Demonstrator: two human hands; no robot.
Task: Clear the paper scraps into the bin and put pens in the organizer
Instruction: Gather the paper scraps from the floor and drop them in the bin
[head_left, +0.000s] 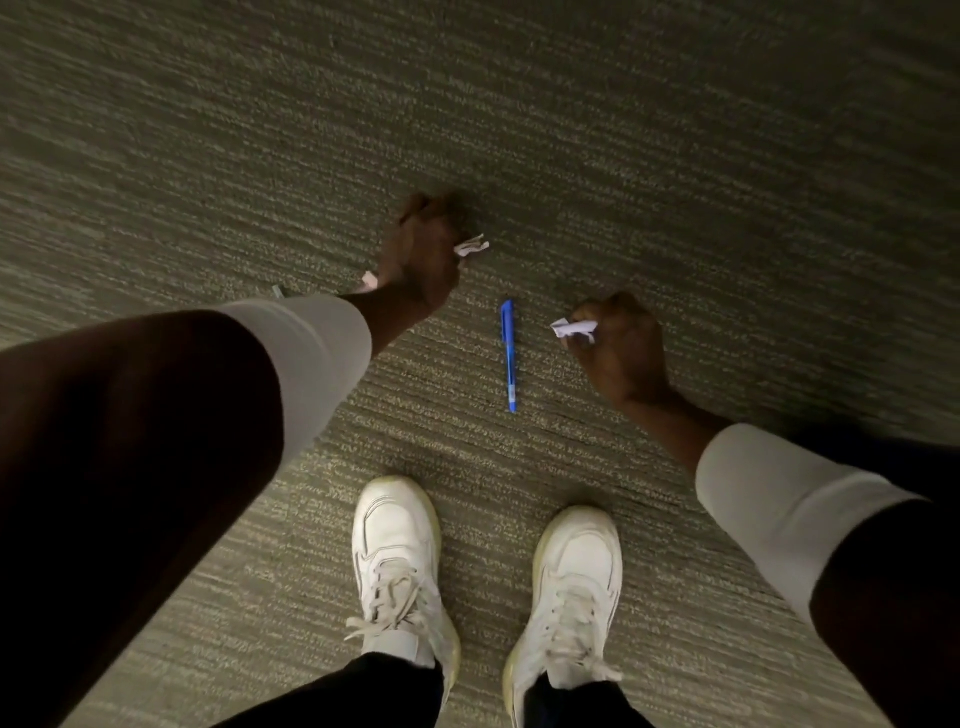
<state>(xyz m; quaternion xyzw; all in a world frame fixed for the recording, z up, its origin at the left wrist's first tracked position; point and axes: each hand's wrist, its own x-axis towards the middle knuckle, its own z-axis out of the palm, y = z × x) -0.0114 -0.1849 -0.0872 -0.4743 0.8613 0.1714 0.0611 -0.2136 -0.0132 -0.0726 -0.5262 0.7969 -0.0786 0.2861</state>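
A blue pen (508, 355) lies on the grey-green carpet between my two hands, its length running toward my feet. My left hand (422, 255) reaches down to the left of the pen and is closed on a crumpled white paper scrap (471, 246) that sticks out at its right side. More bits of paper (369, 280) peek out by its wrist. My right hand (621, 347) is to the right of the pen, fingers curled around another white paper scrap (574, 329). Neither hand touches the pen.
My two white sneakers (400, 566) (574, 587) stand on the carpet (675, 156) just below the pen. A small grey object (278, 291) shows at the edge of my left sleeve. No bin or organizer is in view.
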